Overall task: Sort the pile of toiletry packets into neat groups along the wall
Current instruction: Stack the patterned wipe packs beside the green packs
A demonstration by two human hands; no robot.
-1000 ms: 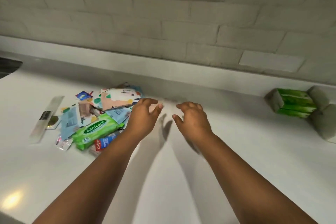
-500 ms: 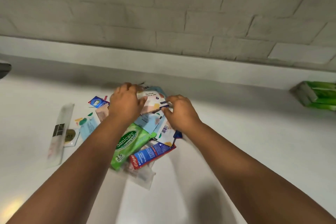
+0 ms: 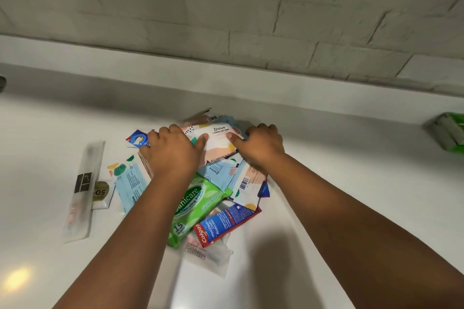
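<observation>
A pile of toiletry packets lies on the white counter [image 3: 351,183] near the wall. On top sits a white Stalove wet wipes pack [image 3: 219,142]. My left hand [image 3: 173,152] grips its left end and my right hand [image 3: 261,144] grips its right end, thumbs on its face. Below lie a green Sanicare wipes pack [image 3: 198,206], a red and blue Colgate sachet [image 3: 226,224], blue Stalove packets [image 3: 216,170] and a clear wrapper [image 3: 208,256]. My left forearm covers part of the pile.
Left of the pile lie a long frosted sleeve [image 3: 82,190], a small gold-sealed sachet [image 3: 101,193] and a small blue and red sachet [image 3: 138,138]. A green pack [image 3: 449,130] stands by the wall at the far right. The tiled wall [image 3: 226,20] rises behind a low ledge.
Both hands moved from the bare counter leftward onto the pile and closed on the ends of the white wipes pack. The view shifted closer to the pile.
</observation>
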